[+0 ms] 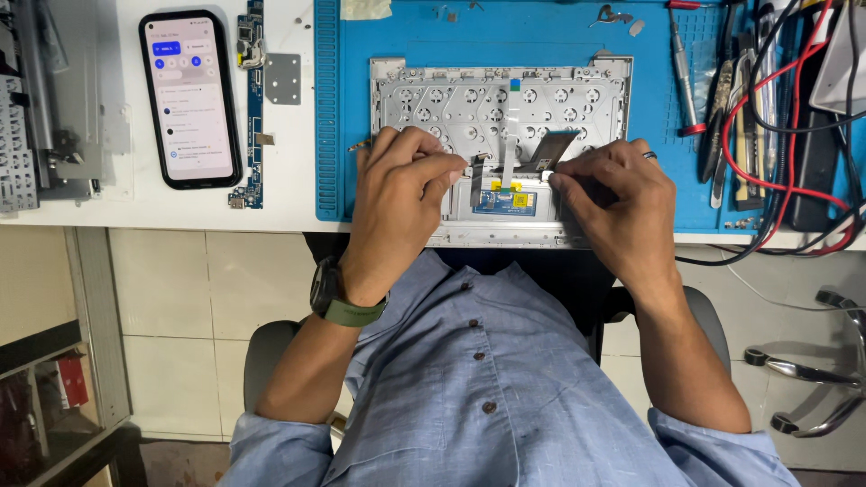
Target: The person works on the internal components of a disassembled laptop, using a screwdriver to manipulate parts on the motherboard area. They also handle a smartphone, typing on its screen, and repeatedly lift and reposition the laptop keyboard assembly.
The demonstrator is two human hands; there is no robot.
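An opened silver laptop palmrest [498, 99], underside up, lies on a blue work mat [505, 32]. A small blue touchpad board [505, 202] sits near its front edge, with thin flat ribbon cables [511, 135] running up from it. My left hand [397, 185] rests on the left part of the palmrest, fingertips pinched at a grey strip [475, 180] beside the board. My right hand [618, 185], with a ring, pinches the end of a grey flat strip [552, 151] at the right of the board.
A lit smartphone [190, 97] lies on the white bench at left, beside a long narrow blue circuit board [253, 108] and a small metal plate [282, 78]. Screwdrivers [683, 77], tweezers and red and black cables [794, 117] crowd the right. Metal laptop parts [36, 108] lie far left.
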